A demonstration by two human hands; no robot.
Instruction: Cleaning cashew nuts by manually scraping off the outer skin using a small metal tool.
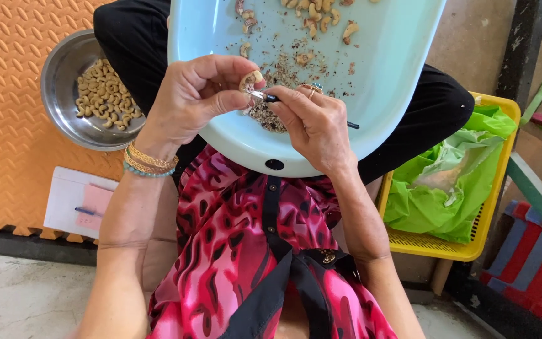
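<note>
Your left hand (192, 100) pinches the cashew (249, 80) at upper centre; your right hand (312, 125) grips the knife (271, 98), tip touching the nut's underside.

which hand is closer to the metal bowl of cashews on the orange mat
Left. The left hand pinches a cashew over the pale blue plastic tray, just beside the round steel bowl of peeled cashews. The right hand, holding a small knife, is farther across the tray.

An orange foam mat (7, 113) covers the floor on the left; bare grey concrete (20, 295) lies nearer, in daylight
</note>
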